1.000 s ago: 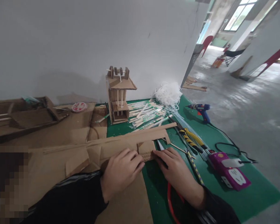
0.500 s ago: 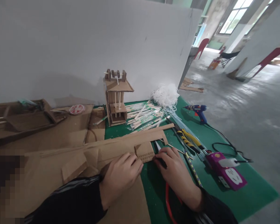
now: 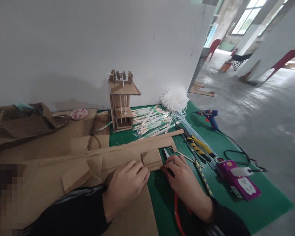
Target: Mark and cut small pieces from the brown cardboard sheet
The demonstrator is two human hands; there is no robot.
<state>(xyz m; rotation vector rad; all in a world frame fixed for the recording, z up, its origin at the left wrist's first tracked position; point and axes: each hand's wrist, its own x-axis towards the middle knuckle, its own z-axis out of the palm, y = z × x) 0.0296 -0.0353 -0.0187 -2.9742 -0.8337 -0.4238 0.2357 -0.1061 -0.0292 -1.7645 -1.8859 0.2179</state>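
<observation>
Evidently, the work stands partly done: the cardboard tower [image 3: 121, 114] is upright and assembled at the back, whereas the small cardboard piece [image 3: 152, 160], between my hands in front of it, is loose, its ridged cut edge facing me, and not yet joined to anything. My right hand [image 3: 180, 172] has thumb and forefinger closed on the piece's right corner; the fingers of my left hand [image 3: 130, 180] are bent together against its lower left corner, though I cannot tell whether they clasp it. A pale pointed tip [image 3: 166, 153] shows just beyond my right fingers; whether I hold it is unclear. Gluing, I judge, is left for this piece, as the glue gun [image 3: 210, 117] lies well apart. Counted: one tower, bearing two dark discs [image 3: 123, 75] between two end boards [image 3: 130, 77] and at least two thin upright sticks [image 3: 125, 101]; one small piece in hand; one glue gun; one purple socket block [image 3: 232, 175]; one tangle of white string [image 3: 175, 100]; one red-and-white reel [image 3: 79, 114]; one striped stick [image 3: 206, 182]. The wrapped sticks [image 3: 149, 122] overlap too much to count.
</observation>
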